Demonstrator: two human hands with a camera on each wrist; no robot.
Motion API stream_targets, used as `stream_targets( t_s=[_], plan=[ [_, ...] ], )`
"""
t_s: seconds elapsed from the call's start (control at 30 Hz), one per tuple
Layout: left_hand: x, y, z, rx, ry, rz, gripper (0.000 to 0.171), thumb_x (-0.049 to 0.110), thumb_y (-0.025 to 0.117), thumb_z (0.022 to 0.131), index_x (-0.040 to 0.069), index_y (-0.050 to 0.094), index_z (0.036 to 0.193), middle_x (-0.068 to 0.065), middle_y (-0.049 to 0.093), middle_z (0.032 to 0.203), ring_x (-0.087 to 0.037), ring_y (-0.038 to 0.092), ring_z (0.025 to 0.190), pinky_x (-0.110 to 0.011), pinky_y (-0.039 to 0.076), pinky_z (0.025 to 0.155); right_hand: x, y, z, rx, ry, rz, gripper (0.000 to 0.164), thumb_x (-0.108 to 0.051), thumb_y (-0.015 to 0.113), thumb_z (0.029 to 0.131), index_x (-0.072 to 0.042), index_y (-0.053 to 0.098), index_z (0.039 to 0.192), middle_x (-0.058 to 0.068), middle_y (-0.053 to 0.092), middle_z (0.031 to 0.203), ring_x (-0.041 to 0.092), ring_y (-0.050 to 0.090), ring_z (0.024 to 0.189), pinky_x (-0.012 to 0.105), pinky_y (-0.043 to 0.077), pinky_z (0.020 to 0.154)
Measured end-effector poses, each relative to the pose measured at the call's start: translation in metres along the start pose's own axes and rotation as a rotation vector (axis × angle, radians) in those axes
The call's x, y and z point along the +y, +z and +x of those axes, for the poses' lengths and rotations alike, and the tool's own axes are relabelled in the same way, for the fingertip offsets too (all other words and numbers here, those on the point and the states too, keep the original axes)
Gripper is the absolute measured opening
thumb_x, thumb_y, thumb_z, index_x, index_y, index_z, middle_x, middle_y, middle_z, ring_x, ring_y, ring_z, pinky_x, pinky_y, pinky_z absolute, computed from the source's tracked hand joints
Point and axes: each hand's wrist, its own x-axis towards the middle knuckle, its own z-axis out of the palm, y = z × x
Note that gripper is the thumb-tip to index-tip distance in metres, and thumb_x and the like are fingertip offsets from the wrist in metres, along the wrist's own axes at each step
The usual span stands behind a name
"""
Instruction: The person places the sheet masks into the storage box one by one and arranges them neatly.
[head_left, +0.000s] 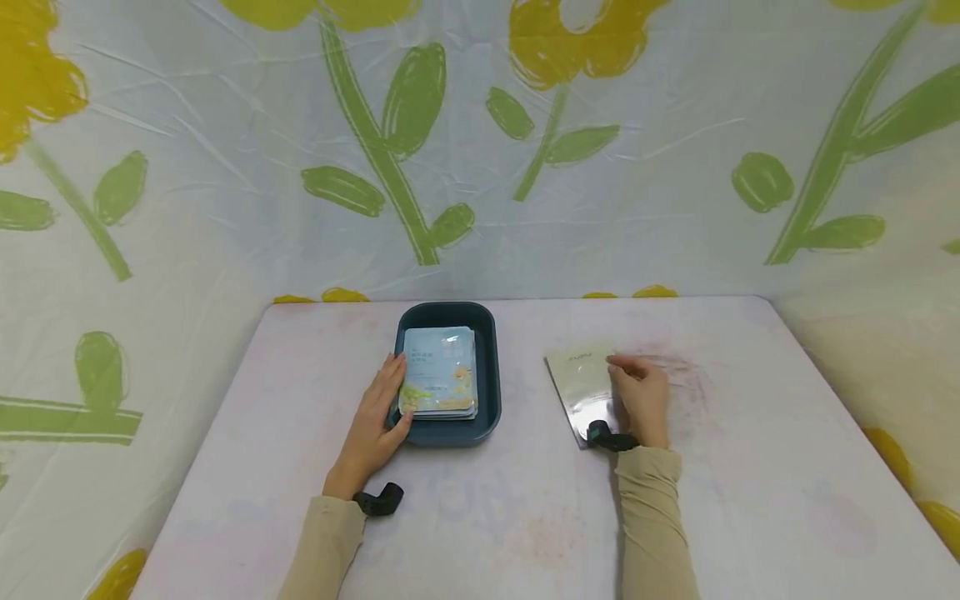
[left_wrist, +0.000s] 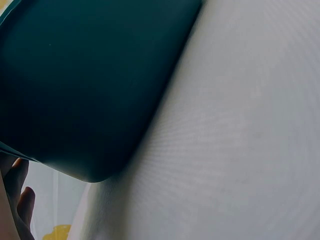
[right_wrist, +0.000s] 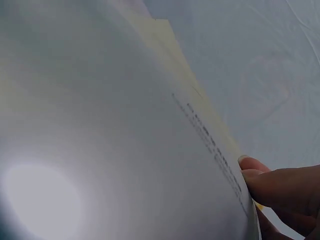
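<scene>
A dark teal tray [head_left: 491, 421] holds a stack of flat, light-blue printed packets [head_left: 438, 367] with yellow and green pictures. My left hand [head_left: 377, 417] rests along the tray's left side, its fingers extended over the rim. In the left wrist view the tray's underside or outer wall [left_wrist: 95, 85] fills much of the picture, with fingertips [left_wrist: 26, 202] at its lower left. To the right of the tray, my right hand [head_left: 643, 396] pinches the upper right corner of a glossy pale packet [head_left: 581, 387]. The right wrist view shows this packet's printed face [right_wrist: 150, 130] close up, with thumb and fingertip at its edge.
Everything stands on a pale, blotchy tabletop [head_left: 480, 517]. Behind it hangs a white sheet [head_left: 645, 217] with green and yellow flowers, which also covers the sides. A black camera band sits on each wrist [head_left: 381, 500].
</scene>
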Motion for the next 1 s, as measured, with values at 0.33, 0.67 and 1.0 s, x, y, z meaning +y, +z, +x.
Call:
stream_targets(
  t_s=[0.33,0.67,1.0],
  plan=[
    [0.000,0.000,0.000,0.001,0.003,-0.006,0.071,0.028,0.054,0.093,0.003,0.031,0.155,-0.007,0.026,0.163,-0.030,0.017,0.150,-0.040,0.013,0.121,-0.007,0.003,0.000,-0.124,0.160,0.244,0.035,-0.001,0.065,0.090,0.004,0.066,0.125,0.019,0.058,0.134,0.012,0.055,0.105,0.014,0.046,0.077],
    [0.000,-0.001,0.001,0.008,0.011,-0.014,0.070,0.027,0.056,0.093,0.002,0.032,0.154,-0.009,0.027,0.162,-0.032,0.018,0.150,-0.039,0.013,0.121,-0.013,0.001,0.000,-0.371,0.179,0.505,0.054,0.008,0.058,0.093,0.007,0.044,0.145,0.016,0.021,0.162,0.010,0.053,0.114,0.011,0.048,0.069],
    [0.001,0.002,0.002,-0.016,-0.011,-0.017,0.071,0.028,0.054,0.093,0.005,0.029,0.156,-0.004,0.024,0.164,-0.028,0.015,0.151,-0.040,0.013,0.121,-0.015,0.002,-0.002,-0.451,0.123,0.720,0.059,0.007,0.060,0.094,0.004,0.039,0.149,0.013,0.022,0.161,0.017,0.052,0.120,0.021,0.053,0.081]
  ],
)
